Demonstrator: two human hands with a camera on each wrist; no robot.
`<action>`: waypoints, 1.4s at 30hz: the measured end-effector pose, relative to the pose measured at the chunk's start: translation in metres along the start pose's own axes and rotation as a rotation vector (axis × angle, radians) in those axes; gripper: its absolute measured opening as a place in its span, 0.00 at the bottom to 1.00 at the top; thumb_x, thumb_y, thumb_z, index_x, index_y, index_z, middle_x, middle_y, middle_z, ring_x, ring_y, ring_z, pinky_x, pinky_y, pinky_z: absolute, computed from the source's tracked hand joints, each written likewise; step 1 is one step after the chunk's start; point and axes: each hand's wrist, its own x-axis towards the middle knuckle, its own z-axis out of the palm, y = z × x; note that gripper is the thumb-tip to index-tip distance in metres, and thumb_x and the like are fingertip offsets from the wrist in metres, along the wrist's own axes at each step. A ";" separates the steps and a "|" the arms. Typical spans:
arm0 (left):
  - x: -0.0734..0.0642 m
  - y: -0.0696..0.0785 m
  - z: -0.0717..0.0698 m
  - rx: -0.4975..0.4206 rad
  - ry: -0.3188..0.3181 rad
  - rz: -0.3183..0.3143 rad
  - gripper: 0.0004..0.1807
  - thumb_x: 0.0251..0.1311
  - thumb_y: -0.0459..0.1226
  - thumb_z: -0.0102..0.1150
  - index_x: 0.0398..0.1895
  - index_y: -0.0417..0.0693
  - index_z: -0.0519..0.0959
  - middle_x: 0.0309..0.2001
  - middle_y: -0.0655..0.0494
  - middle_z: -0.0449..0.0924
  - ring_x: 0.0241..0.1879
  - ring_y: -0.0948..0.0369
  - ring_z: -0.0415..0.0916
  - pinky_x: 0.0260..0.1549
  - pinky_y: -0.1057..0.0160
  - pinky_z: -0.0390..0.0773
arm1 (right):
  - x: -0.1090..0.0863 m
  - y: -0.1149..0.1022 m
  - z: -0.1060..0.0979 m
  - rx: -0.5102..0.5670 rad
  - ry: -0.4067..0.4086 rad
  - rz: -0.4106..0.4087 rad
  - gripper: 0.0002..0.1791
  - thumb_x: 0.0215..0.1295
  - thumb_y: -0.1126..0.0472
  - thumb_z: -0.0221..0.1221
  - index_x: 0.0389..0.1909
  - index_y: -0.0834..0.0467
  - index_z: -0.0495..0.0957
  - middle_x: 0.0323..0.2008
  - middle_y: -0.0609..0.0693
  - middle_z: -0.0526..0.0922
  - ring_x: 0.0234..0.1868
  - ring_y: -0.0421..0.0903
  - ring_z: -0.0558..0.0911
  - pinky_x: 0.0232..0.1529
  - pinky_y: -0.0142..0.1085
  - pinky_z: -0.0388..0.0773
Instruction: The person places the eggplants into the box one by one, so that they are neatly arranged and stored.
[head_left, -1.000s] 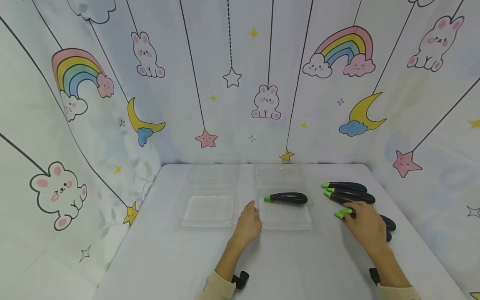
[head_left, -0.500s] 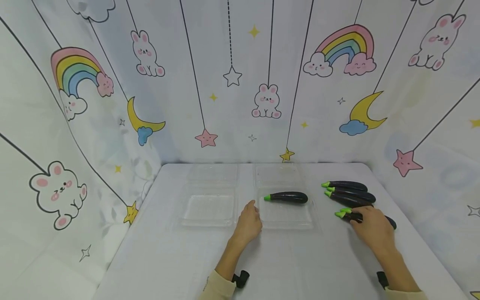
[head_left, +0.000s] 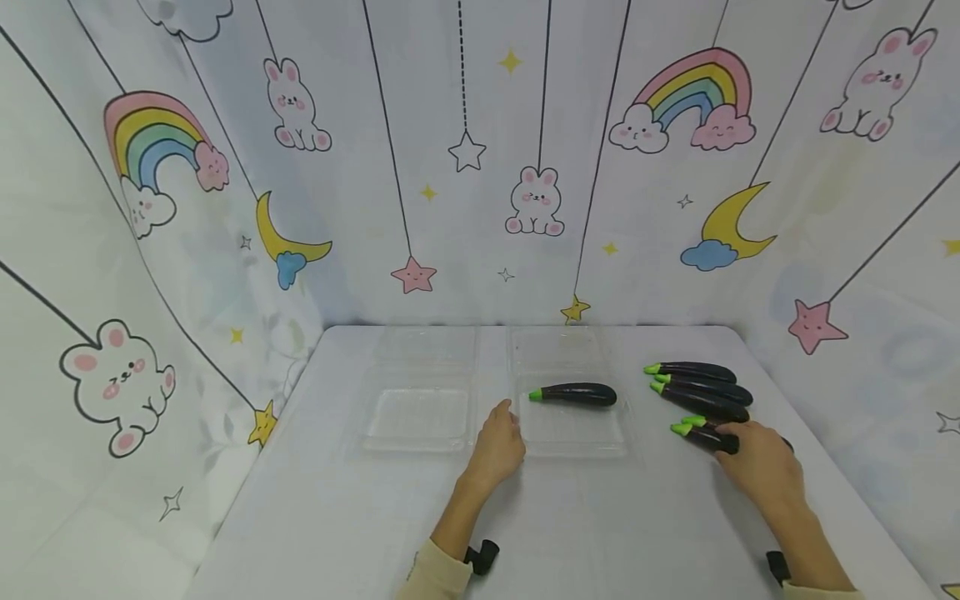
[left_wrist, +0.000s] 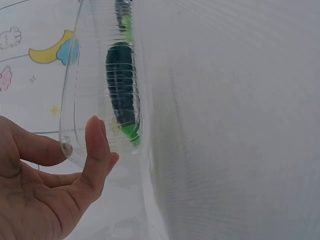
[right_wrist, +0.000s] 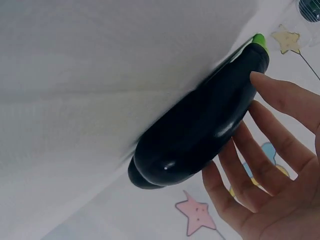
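My left hand (head_left: 497, 450) pinches the front left corner of a clear plastic box (left_wrist: 75, 100) between thumb and fingers. Inside that box one dark eggplant (head_left: 581, 394) with a green stem lies crosswise. On the right, my right hand (head_left: 763, 468) is over two eggplants (head_left: 705, 437) lying close together, covering much of their bodies. In the right wrist view, its outstretched fingers (right_wrist: 265, 160) and thumb rest lightly along the side of the nearer eggplant (right_wrist: 200, 120). The other eggplant shows only as a dark edge behind it.
A second clear box (head_left: 416, 450) stands to the left, its lid (head_left: 427, 346) raised back. Behind my right hand lie several more eggplants (head_left: 693, 392) in a group. A cloth printed with rabbits and stars hangs behind the white table (head_left: 337, 517).
My right hand has slid rightward and slightly toward me along the near eggplants, uncovering more of their stem ends. The left hand and the box it holds stay in place.
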 end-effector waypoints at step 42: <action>0.001 0.002 0.000 0.039 0.005 -0.002 0.27 0.73 0.26 0.45 0.72 0.21 0.61 0.52 0.39 0.78 0.52 0.47 0.79 0.55 0.47 0.83 | 0.000 -0.003 -0.005 0.022 0.026 -0.014 0.24 0.52 0.69 0.73 0.52 0.68 0.83 0.51 0.78 0.79 0.50 0.79 0.78 0.37 0.68 0.78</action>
